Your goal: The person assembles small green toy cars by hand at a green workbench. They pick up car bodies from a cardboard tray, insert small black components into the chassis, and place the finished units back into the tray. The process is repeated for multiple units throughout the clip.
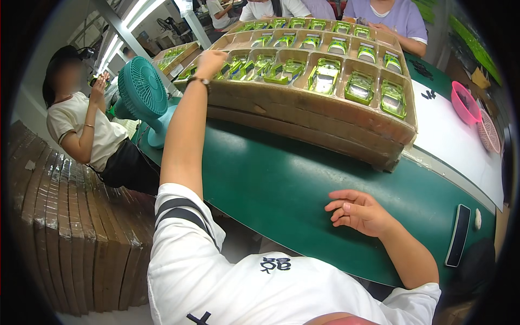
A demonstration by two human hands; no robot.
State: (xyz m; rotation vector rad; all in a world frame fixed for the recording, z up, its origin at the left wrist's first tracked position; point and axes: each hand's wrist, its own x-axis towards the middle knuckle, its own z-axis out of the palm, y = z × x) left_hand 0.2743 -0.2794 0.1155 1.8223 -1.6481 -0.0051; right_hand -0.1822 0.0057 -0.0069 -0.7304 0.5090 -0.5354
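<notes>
My left hand point(212, 63) is stretched far forward over the left part of a cardboard tray point(303, 111) split into compartments. Its fingers are bent together; whatever they may hold is too small to make out. Below and beside it lie green toy car body shells point(246, 70), several to some compartments. Toward the right, single shells such as a green and silver one point(325, 76) fill their own compartments. Close to me, my right hand point(360, 212) hovers at the green table point(271, 179), fingers loosely curled and apart, holding nothing.
A teal fan point(143, 89) stands left of the tray. To the right are a pink basket point(466, 103), a pale pink basket point(488, 131), small black parts point(428, 95) and a phone point(458, 235). Co-workers sit opposite and at left, near stacked flat cardboard point(76, 238).
</notes>
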